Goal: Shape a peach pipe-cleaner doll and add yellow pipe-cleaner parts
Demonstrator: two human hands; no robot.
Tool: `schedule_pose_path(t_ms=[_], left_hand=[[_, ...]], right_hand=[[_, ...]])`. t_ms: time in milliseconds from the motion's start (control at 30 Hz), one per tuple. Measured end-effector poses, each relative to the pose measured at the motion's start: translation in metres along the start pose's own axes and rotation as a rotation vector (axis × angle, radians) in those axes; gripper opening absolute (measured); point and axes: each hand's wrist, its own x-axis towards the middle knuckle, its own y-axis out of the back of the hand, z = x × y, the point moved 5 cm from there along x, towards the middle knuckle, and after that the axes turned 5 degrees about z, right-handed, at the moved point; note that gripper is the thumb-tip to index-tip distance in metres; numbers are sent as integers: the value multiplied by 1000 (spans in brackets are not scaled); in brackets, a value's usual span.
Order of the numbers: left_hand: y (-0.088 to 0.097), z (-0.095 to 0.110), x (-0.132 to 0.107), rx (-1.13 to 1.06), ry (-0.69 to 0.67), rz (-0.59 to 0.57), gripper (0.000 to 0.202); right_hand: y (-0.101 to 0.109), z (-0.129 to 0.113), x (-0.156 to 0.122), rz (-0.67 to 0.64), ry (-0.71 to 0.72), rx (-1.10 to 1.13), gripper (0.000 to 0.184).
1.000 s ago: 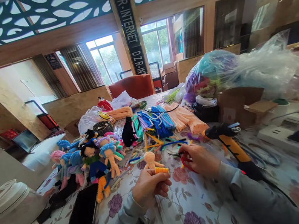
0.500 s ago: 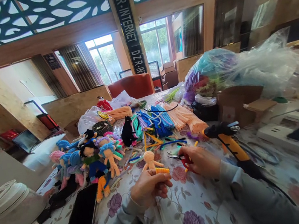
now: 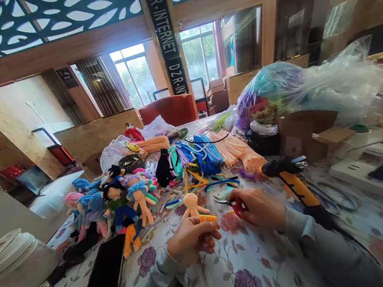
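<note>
My left hand [image 3: 194,238] is closed around the lower part of a small peach pipe-cleaner doll [image 3: 191,205]. The doll is upright, with a round head and short arms, and a yellow-orange wrapped section [image 3: 208,218] sticks out by my thumb. My fingers hide the rest of its body. To the right, my right hand [image 3: 259,209] grips red-handled scissors [image 3: 238,208], whose dark blades are slightly apart and point left towards the doll without touching it. Loose pipe-cleaner pieces [image 3: 201,179] in yellow, blue and green lie just beyond both hands.
Finished dolls [image 3: 116,200] are heaped at the left, near a black phone [image 3: 98,286] and a white lidded pot [image 3: 13,261]. Blue and peach pipe-cleaner bundles [image 3: 208,153] lie behind. A yellow-black glue gun [image 3: 296,185] stands right, before a cardboard box [image 3: 304,137].
The orange pipe-cleaner piece beside my right hand is no longer seen there. My right hand has shifted slightly right with the scissors. My left hand and the doll have stayed in place.
</note>
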Motion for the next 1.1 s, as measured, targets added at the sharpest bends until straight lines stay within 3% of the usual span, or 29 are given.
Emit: schedule_pose_path(t_ms=[133, 267, 400, 667, 900, 1100], left_hand=[[-3, 2, -2, -18, -17, -32, 20], [-4, -1, -2, -54, 24, -79, 21], [-5, -4, -1, -66, 60, -150, 24], [-15, -3, -7, -54, 124, -146, 25], [-17, -2, -7, -45, 94, -185, 27], [-13, -15, 1, 18, 108, -192, 18]], right_hand=[[10, -18, -3, 118, 112, 111, 32], [18, -41, -9, 143, 310, 243, 30], [21, -51, -13, 151, 402, 272, 28], [15, -55, -16, 81, 493, 227, 39], [12, -56, -17, 61, 500, 193, 40], [10, -56, -15, 86, 493, 209, 39]])
